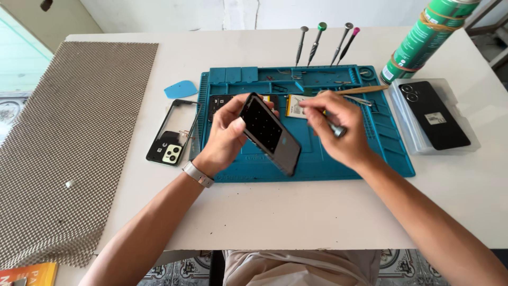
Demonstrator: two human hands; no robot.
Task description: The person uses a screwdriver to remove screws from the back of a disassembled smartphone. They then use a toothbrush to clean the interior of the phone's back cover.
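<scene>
Above the blue repair mat (317,164) on the white worktop (275,212), the left hand (227,132) grips a tilted, already stripped phone body (270,133) while the right hand (338,127) closes on a small screwdriver (335,128), the removed frame (172,135) lying aside and reassembly seemingly not yet done.

L hand (227,132) raised, fingers curled, R hand (336,127) prob. pinching

My white table (296,212) carries a teal repair mat (391,153), a woven mesh mat (69,143), a phone frame (170,143), a blue pick (181,89) and a spray can (426,37).
</scene>
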